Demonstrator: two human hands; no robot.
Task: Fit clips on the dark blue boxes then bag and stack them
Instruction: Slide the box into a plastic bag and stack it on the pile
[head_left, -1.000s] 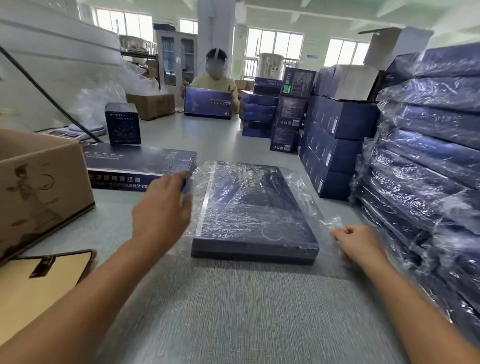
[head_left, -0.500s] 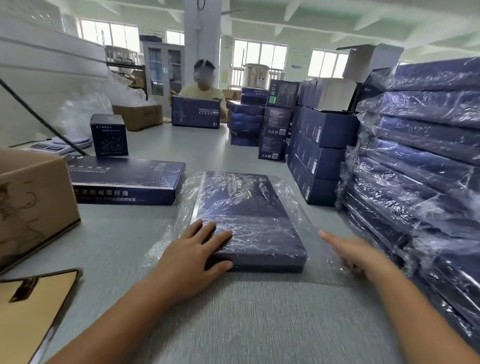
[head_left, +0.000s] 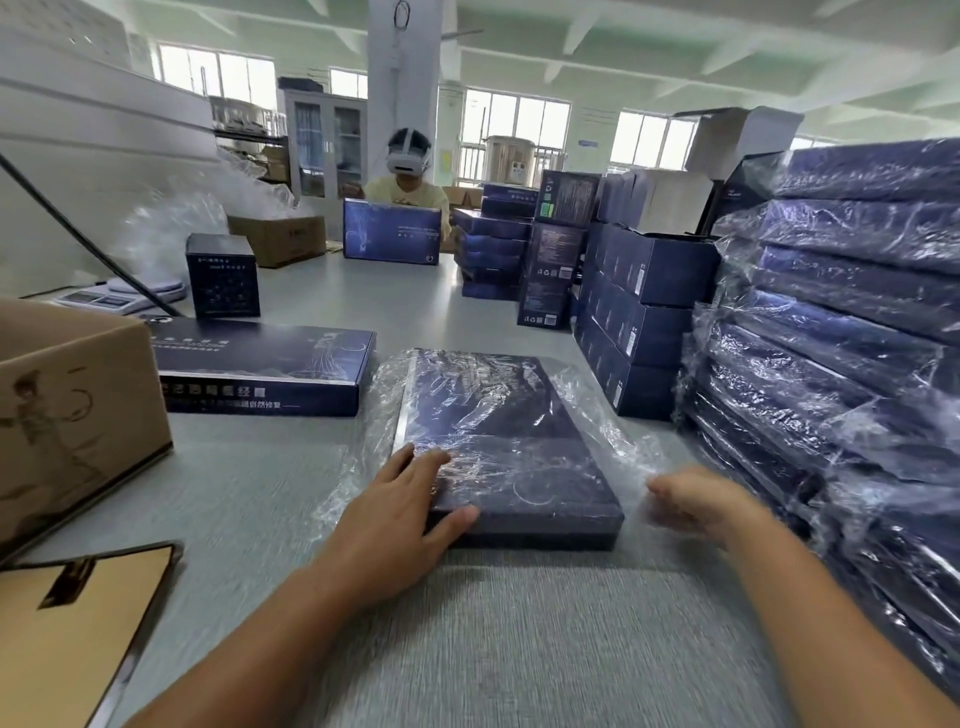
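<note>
- One bagged dark blue box (head_left: 498, 441) lying mid-worktop, toward the near edge.
- Left hand (head_left: 400, 514) now pressed flat on its near-left corner, up from beside it; right hand (head_left: 696, 501) blurred, fingers loose on the bag's loose film (head_left: 623, 447); probably ready for stacking.
- One unbagged box (head_left: 260, 364) left of it; bagged stack (head_left: 841, 332) along the right edge.
</note>
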